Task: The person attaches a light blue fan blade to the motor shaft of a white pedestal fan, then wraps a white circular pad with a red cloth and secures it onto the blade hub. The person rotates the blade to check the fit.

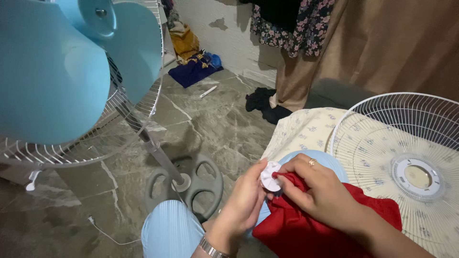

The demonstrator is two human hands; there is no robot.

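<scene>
Lower centre: left hand (244, 203) pinches small white round cap (269, 176), steadying it; right hand (315, 191), fingers pressed together, pushes red cloth (311, 224) against cap, apparently wiping. Right edge: detached white fan grille (382, 119) lies flat on bedding. Upper left: standing fan, blue blades (52, 71) exposed

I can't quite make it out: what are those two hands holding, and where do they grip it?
The left hand pinches a small white round cap by its rim. The right hand presses a bunched red cloth against it.
</scene>
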